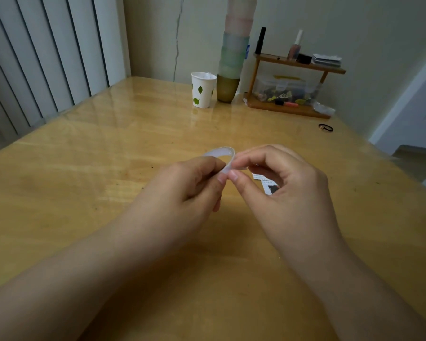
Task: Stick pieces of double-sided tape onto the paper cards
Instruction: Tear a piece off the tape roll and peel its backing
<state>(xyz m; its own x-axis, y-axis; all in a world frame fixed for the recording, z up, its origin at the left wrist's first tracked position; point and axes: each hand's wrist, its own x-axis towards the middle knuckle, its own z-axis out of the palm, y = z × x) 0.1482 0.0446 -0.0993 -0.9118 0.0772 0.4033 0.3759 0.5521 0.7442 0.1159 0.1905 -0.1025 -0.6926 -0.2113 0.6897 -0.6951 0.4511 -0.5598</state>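
A small translucent roll of double-sided tape point(221, 153) is held above the middle of the wooden table point(108, 168). My left hand point(190, 185) grips the roll from the left with curled fingers. My right hand point(280, 183) pinches the roll's near edge between thumb and forefinger, right beside the left fingertips. Under my right hand lie paper cards point(266, 183) with print and a dark picture; the hand hides most of them.
A white paper cup with green leaves point(203, 89) and a tall stack of coloured cups point(233, 57) stand at the back. A small wooden shelf point(293, 80) with cosmetics and a clear box is at the back right. A black hair tie point(325, 127) lies near the right edge.
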